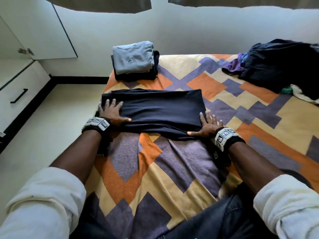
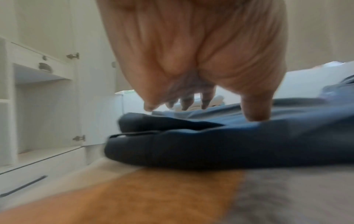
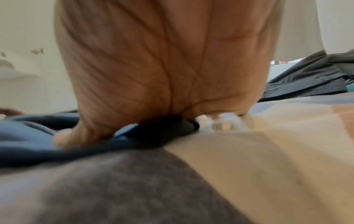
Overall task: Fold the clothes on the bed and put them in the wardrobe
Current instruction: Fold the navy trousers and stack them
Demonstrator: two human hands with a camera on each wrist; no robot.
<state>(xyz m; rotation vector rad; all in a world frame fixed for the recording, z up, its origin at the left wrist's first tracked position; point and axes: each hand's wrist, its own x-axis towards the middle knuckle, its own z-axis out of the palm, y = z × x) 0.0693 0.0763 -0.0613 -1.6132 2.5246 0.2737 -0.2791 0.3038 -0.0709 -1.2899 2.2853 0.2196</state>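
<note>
A dark navy garment [image 1: 158,111] lies folded into a long strip across the patterned bed [image 1: 172,178]. My left hand [image 1: 117,111] rests flat on its left end, fingers spread and straight. My right hand [image 1: 203,125] presses flat on the near right corner, thumb along the near edge and fingers reaching past the cloth onto the bedspread. The left wrist view shows the left hand [image 2: 191,68] with its thumb down on the navy garment [image 2: 229,144]. In the right wrist view the right hand [image 3: 162,68] pins the garment's edge [image 3: 28,144].
A folded pile with a grey top [image 1: 133,57] sits at the bed's far left corner. An unfolded heap of dark clothes [image 1: 276,64] lies at the far right. The white wardrobe [image 2: 38,106] stands open to the left, with a drawer [image 1: 19,95] below.
</note>
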